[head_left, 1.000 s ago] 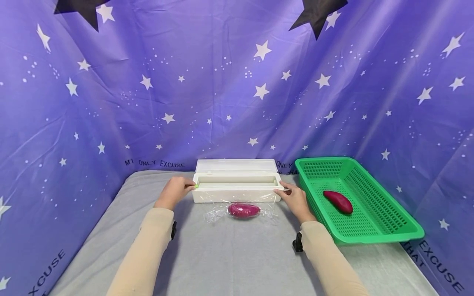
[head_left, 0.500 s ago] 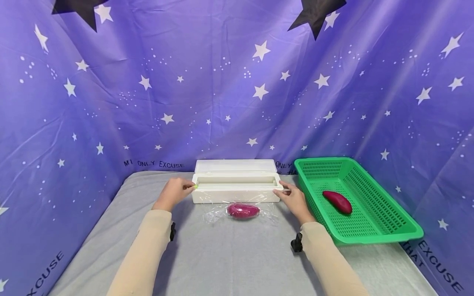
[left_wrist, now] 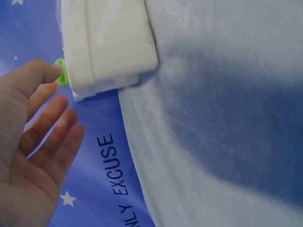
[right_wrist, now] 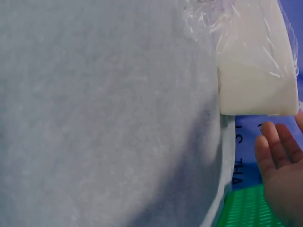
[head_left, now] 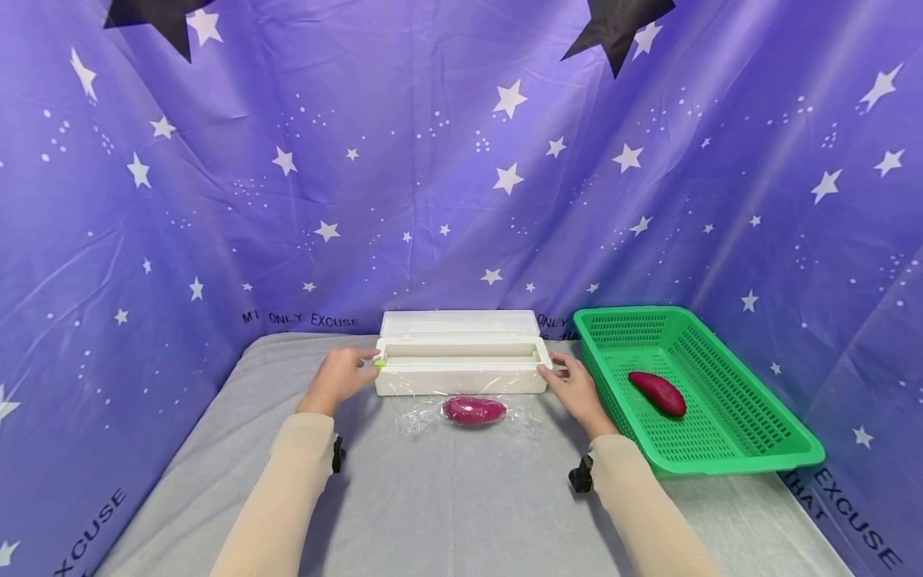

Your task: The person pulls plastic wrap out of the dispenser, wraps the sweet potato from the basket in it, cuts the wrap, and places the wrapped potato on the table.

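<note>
Fingers loosely parted, holding nothing, the left grip (head_left: 339,377) is touching the green tab (head_left: 380,363) at the white box's (head_left: 457,383) left end; the right grip (head_left: 573,390), likewise relaxed, is flanking its right end. Nearer, between them, a film-wrapped magenta vegetable (head_left: 474,410) is lying.

A table under a pale grey cloth (head_left: 461,505), wrinkled toward its L edge, bears three items. Ctr., near the far edge: a long white box (head_left: 461,382), lid (head_left: 459,323) raised at back. Just in front, approx. mid-box: a purple-red veg (head_left: 474,410) in clear film (head_left: 418,419), crumpled at its L end, some also over the box front. R side: a green basket (head_left: 735,466), well apart from the veg.
</note>
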{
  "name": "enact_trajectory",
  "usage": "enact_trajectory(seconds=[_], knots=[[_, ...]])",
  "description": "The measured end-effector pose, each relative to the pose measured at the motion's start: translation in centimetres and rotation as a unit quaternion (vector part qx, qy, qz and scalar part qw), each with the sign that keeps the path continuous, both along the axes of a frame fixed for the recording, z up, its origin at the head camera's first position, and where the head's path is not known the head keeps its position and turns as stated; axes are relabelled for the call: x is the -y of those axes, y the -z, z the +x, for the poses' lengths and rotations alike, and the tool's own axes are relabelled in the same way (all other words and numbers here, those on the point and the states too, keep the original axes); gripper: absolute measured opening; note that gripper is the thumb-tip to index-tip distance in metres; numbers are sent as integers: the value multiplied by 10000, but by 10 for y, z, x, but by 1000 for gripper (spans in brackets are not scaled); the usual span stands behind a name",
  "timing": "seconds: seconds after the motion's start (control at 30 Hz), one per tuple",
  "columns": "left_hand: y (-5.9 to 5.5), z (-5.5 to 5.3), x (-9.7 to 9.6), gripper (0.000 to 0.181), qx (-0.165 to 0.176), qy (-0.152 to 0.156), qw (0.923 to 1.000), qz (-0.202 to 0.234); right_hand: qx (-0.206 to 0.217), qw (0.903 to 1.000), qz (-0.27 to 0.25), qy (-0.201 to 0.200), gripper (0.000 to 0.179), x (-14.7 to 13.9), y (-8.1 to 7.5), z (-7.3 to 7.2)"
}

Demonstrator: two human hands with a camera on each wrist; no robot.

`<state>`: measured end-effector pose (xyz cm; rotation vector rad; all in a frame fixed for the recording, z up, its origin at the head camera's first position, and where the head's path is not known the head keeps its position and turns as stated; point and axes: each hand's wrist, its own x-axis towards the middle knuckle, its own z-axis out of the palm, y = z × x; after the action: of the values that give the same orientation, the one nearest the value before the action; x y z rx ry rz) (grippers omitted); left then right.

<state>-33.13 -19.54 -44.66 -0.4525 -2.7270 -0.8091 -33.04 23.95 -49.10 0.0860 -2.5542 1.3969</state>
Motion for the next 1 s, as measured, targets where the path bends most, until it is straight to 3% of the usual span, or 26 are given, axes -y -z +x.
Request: enact_trajectory(seconds=[0.13,0.27,0.4,0.7,1.0], knots=[[-1,6,-10,38,-315,32,9995,90,-231,9995,-133,163,53,2,-5,4],[1,12,-26,35,-750,258,9959,446,-542,9981,-159,254,47,4,-11,9],[8,17,-46,33,-1065,583,9906,625,-818,9966,-70,22,43,9,-15,13],[24,28,-88,30,-881,1169,9890,201,-824,9901,508,-1021,38,27,-13,28],[36,33,-111,36,-561,1229,9903,-337,-617,9725,1372,-1778,44,44,-5,38]])
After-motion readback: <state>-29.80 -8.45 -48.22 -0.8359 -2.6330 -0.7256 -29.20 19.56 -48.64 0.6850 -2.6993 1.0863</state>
